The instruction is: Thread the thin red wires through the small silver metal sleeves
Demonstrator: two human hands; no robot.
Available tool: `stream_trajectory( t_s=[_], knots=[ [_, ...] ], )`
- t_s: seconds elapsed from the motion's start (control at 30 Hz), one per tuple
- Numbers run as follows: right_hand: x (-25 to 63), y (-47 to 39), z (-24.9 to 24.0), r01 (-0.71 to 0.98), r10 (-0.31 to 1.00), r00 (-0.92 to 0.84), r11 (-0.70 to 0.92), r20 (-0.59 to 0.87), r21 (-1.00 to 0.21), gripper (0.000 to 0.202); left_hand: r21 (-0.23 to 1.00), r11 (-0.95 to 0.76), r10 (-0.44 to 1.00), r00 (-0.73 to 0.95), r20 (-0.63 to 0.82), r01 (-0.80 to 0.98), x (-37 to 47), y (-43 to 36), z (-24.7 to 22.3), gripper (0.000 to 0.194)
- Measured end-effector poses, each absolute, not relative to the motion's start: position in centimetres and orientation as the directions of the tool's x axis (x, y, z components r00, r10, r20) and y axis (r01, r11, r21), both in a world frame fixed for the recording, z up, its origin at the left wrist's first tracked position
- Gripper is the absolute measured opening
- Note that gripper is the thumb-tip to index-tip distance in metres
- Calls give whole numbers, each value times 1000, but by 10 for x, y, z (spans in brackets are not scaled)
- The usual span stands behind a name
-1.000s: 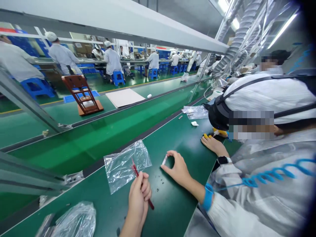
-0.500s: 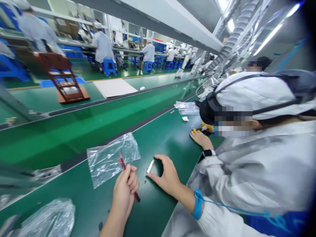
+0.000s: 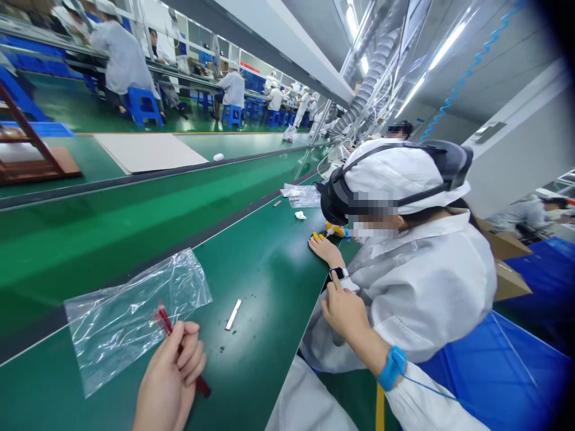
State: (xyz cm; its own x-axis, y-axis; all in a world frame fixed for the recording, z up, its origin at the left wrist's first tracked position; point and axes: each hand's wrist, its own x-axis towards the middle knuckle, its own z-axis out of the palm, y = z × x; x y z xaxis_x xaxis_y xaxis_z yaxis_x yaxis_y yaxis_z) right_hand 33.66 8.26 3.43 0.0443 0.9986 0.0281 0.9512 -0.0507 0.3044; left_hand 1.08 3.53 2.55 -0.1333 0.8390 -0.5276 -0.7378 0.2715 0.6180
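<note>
From here I see the left hand pinching a red brush over the table. The right hand, index finger out, is by a co-worker's watch. A metal strip lies between them on the table.

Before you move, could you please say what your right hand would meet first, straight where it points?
The right hand would probably meet the co-worker's wristwatch first, though the depth is unclear.

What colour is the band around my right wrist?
The wristband is bright blue, showing best in the current head view.
</note>
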Motion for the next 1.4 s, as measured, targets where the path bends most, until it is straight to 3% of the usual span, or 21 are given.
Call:
stream_trajectory(
  t_s=[0.47, 0.53, 0.67, 0.87, 1.4],
  knots=[
    [336, 76, 40, 939, 997, 72, -76, 25, 337, 18, 589, 269, 842, -111, -528, -762, 9, 35, 25, 30],
    [326, 70, 40, 962, 999, 0, -11, 41, 271, 15, 589, 266, 843, -112, -526, -763, 9, 34, 25, 27],
    [305, 52, 34, 978, 969, -206, 208, 140, -4, 13, 589, 267, 843, -112, -526, -763, 8, 33, 26, 26],
    [295, 38, 24, 921, 955, -238, 279, 175, -270, 18, 586, 278, 835, -111, -539, -761, 8, 33, 27, 27],
    [297, 37, 11, 864, 959, -191, 266, 210, -427, 20, 567, 301, 812, -105, -574, -766, 10, 34, 30, 28]
  ],
)
